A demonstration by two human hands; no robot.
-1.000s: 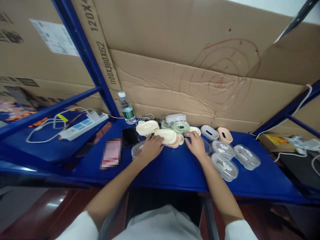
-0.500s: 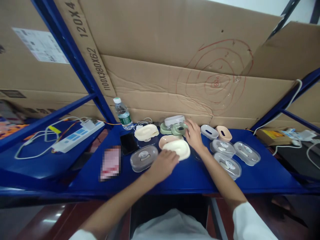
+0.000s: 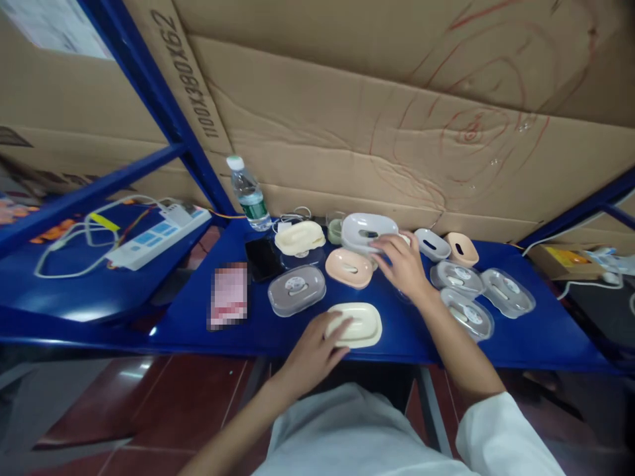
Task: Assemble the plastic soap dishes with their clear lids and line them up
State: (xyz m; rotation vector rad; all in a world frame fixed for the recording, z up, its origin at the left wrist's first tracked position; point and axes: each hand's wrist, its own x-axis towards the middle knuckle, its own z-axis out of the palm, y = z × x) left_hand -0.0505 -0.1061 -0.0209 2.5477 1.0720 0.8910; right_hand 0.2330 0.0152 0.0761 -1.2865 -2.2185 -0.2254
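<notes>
Near the front edge of the blue table lies a cream oval dish [image 3: 364, 325]. My left hand [image 3: 315, 347] rests its spread fingers over the dish's left end, with the thumb apart in front. Further back, my right hand [image 3: 401, 260] grips the front right side of a pale grey oval dish [image 3: 364, 225] with a slot, tilted up toward me. A peach oval dish [image 3: 343, 266] lies on the table between the two hands. Part of a green dish [image 3: 335, 230] shows behind the grey one; the rest is hidden.
Clear-lidded oval cases [image 3: 296, 291] lie left and right. Another cream dish [image 3: 300, 237], a phone [image 3: 262, 258] and a water bottle [image 3: 249, 198] stand at the left. Upright grey [image 3: 432, 244] and peach boxes [image 3: 461, 249] are at the back right, before a cardboard wall [image 3: 307, 99].
My left hand has drawn the cream dish forward to the front edge, off the peach dish, and its fingers have spread. My right hand has taken hold of the pale grey dish and tilted it.
</notes>
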